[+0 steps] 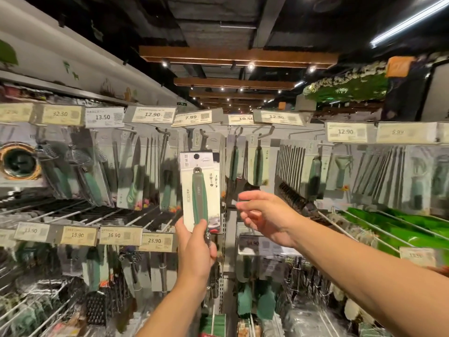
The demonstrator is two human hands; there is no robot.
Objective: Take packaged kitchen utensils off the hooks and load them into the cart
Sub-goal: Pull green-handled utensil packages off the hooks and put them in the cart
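Left hand (pixel 194 249) gripped the lower end of a carded utensil pack (pixel 200 190), green handle upright, held clear of the hooks (pixel 264 132) in front of the rack's middle upright. Right hand (pixel 262 215) hovered just beside the pack, fingers loosely spread, holding nothing. More packs (pixel 257 164) hung on the rack's top row, under price tags (pixel 151 114). Cart not in sight.
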